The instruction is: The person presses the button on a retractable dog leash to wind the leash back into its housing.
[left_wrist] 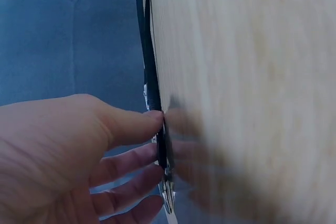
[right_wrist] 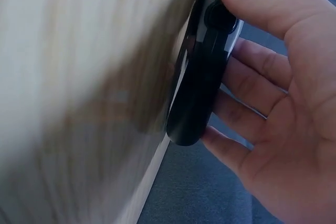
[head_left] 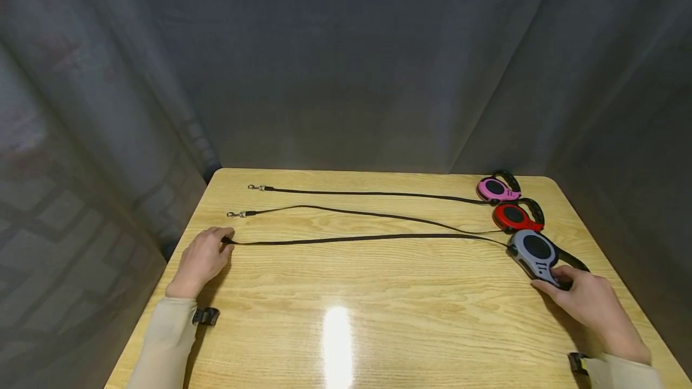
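Observation:
Three retractable dog leashes lie at the right of the table, their black straps drawn out leftward. Nearest is the grey leash (head_left: 536, 250); my right hand (head_left: 591, 305) grips its casing beside the black handle (right_wrist: 194, 98), thumb on one side and fingers on the other. At the far end of its strap (head_left: 351, 239), my left hand (head_left: 202, 260) pinches the black webbing between thumb and fingers. A metal clip (left_wrist: 167, 198) hangs just past those fingertips in the left wrist view. Behind the grey casing sit the red leash (head_left: 510, 216) and the pink leash (head_left: 494, 189).
The red leash's metal clip (head_left: 236, 214) and the pink leash's clip (head_left: 256, 187) lie at the left, their straps roughly parallel. A wooden table (head_left: 411, 317) carries everything. Grey curtains (head_left: 335, 65) hang behind and along both sides.

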Tool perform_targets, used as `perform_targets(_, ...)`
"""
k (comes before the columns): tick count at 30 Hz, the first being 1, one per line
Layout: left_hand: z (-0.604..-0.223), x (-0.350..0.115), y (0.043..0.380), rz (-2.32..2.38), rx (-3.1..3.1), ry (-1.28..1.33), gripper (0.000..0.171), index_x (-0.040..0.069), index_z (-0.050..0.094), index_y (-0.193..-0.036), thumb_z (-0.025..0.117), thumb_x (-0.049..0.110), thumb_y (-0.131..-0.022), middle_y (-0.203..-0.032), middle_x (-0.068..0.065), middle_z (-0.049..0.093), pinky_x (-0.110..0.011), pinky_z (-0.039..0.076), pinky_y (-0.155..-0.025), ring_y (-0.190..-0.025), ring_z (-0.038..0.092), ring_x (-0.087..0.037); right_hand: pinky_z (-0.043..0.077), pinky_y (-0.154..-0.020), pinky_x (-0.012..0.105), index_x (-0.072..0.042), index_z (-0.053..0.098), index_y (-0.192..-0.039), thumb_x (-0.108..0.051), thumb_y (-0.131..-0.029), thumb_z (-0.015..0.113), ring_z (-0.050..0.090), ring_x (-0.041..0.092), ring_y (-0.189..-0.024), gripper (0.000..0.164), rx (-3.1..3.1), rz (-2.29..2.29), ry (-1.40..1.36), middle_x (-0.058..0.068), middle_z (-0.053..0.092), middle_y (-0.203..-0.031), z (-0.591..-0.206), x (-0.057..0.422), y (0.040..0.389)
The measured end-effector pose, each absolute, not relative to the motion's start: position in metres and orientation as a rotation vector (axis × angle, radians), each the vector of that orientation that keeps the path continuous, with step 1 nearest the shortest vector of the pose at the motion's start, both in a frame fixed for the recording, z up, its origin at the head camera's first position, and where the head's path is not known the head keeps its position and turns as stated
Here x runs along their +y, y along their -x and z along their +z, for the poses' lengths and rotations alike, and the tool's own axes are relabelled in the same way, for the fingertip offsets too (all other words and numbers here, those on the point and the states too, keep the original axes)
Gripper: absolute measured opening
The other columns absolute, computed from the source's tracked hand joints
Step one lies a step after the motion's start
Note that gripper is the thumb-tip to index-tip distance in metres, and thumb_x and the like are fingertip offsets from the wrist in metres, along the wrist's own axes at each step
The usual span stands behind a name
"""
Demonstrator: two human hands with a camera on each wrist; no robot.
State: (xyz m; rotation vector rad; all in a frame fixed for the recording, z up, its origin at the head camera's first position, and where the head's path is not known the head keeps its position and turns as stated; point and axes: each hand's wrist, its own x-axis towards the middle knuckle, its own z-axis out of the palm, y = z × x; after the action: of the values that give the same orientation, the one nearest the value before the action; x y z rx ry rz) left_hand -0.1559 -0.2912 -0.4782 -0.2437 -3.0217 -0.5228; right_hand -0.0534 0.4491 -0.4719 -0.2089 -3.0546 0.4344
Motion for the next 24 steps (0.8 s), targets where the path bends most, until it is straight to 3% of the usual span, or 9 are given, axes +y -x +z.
perform_targets(5, -0.4758, -0.2923, 0.1535, -0.528, -3.002, 0.231, 0.018, -0.001, 0.077, -0.114, 0.073, 0.005, -0.097, -0.106, -0.023, 0.072, -0.058, 0.056, -0.072, -0.088, 0.07, -0.04, 0.039, -0.061, 0.034, 0.012, 0.071, -0.109, -0.04, -0.088, 0.088, 0.056, 0.021, -0.069, 0.058, -3.042, 0.42, 0.196, 0.018, 0.073, -0.084, -0.4717, 0.4481, 0.0534)
perform_targets(11, -0.4747, -0.2923, 0.1526, -0.513, -3.031, 0.207, 0.006, 0.004, 0.076, -0.097, 0.07, 0.006, -0.098, -0.093, -0.015, 0.072, -0.048, 0.052, -0.066, -0.075, 0.064, -0.026, 0.04, -0.062, 0.034, 0.015, 0.068, -0.118, -0.049, -0.095, 0.079, 0.062, 0.037, -0.078, 0.068, -3.008, 0.47, 0.293, 0.038, 0.07, -0.102, -0.4676, 0.4453, 0.0532)
perform_targets(15, -0.4748, -0.2927, 0.1519, -0.522, -3.043, 0.189, 0.009, 0.004, 0.073, -0.094, 0.066, 0.008, -0.098, -0.089, -0.013, 0.07, -0.044, 0.05, -0.064, -0.072, 0.061, -0.024, 0.038, -0.062, 0.033, 0.013, 0.065, -0.121, -0.051, -0.101, 0.069, 0.061, 0.039, -0.082, 0.068, -3.001, 0.526, 0.335, 0.04, 0.067, -0.107, -0.4651, 0.4455, 0.0539)
perform_targets(24, -0.4741, -0.2963, 0.1513, -0.693, -3.022, 0.158, 0.016, -0.002, 0.063, -0.109, 0.055, 0.011, -0.108, -0.083, -0.014, 0.068, -0.036, 0.041, -0.061, -0.062, 0.052, -0.021, 0.038, -0.059, 0.027, 0.01, 0.06, -0.125, -0.042, -0.109, 0.057, 0.055, 0.021, -0.076, 0.054, -2.963, 0.667, 0.286, 0.029, 0.069, -0.102, -0.4638, 0.4513, 0.0526)
